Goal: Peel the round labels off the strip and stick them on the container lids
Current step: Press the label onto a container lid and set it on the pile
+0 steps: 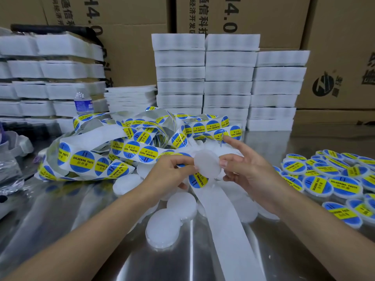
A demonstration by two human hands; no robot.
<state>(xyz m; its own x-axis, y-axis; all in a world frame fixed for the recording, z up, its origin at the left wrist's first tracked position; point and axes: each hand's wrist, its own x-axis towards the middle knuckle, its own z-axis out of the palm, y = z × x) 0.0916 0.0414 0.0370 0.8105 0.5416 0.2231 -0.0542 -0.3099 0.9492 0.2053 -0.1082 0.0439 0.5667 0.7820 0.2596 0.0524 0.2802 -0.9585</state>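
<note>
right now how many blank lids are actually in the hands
1. A blank lid is pinched between the left hand and right hand, above the label strip. Other loose lids lie on the table; one could hide behind it.

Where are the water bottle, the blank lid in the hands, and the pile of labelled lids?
water bottle (82, 105): head view, on its blue label.
blank lid (207, 165): head view, middle of its white face.
labelled lids (345, 186): head view, on one lid's sticker at right.
</note>
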